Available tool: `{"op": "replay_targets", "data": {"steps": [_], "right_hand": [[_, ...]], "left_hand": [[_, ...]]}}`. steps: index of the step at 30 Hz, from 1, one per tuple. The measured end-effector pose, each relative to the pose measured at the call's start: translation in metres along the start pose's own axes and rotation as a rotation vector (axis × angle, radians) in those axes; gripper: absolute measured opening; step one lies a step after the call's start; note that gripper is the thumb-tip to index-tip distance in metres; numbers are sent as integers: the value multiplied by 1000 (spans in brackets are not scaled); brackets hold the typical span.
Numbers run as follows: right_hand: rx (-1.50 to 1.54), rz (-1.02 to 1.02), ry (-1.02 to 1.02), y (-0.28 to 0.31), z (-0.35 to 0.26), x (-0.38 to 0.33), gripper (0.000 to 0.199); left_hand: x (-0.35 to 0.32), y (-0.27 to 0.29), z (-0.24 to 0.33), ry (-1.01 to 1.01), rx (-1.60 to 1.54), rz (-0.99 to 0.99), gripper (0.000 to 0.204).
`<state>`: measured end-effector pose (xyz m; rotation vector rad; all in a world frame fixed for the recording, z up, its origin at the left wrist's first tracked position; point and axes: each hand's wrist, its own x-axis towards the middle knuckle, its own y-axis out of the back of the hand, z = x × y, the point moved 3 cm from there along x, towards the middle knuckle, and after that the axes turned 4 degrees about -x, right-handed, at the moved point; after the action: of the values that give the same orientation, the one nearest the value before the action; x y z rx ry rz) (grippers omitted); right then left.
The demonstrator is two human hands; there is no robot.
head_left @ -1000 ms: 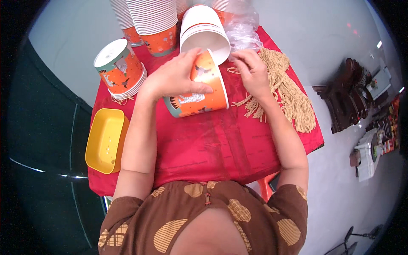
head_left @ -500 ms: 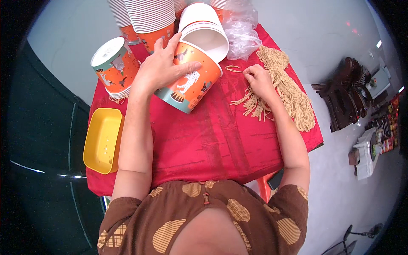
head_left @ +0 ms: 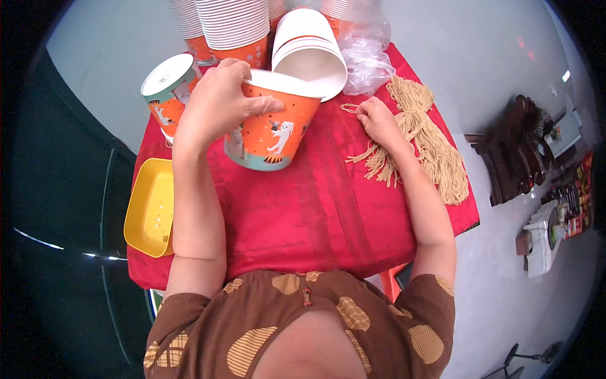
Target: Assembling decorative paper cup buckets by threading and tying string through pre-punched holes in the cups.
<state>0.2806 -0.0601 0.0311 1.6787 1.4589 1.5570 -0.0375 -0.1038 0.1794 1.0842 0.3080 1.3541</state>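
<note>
Head view: my left hand (head_left: 218, 104) clamps the orange paper bucket (head_left: 271, 129) near the table's (head_left: 328, 215) far edge; my right hand (head_left: 377, 120) pinches tan strings (head_left: 423, 136) toward the right edge.

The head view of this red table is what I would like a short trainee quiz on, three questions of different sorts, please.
1. True or false: the left hand grips the orange paper cup at its rim.
2. What does the right hand touch? A) the yellow tray B) the bundle of tan strings C) the clear plastic bag
3. Fill in: the yellow tray lies at the table's ____ edge, by the person's own sides.

Key: 1 true; 2 B; 3 left.
</note>
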Motion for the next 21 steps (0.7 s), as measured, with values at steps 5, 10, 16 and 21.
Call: {"op": "replay_targets", "data": {"steps": [5,10,16,21], "right_hand": [[-118,35,20,-17,5,17,9],[-240,-6,2,-31,10,25,10],[-188,-21,55,-20,2,17,12],[-35,-109,117,15,-27,-3,12]], "left_hand": [[-4,4,18,-105,185,88,52],[-12,3,23,-14,367,57,50],[-14,-4,23,-126,484,128,53],[-17,-3,26,-177,537,118,50]]}}
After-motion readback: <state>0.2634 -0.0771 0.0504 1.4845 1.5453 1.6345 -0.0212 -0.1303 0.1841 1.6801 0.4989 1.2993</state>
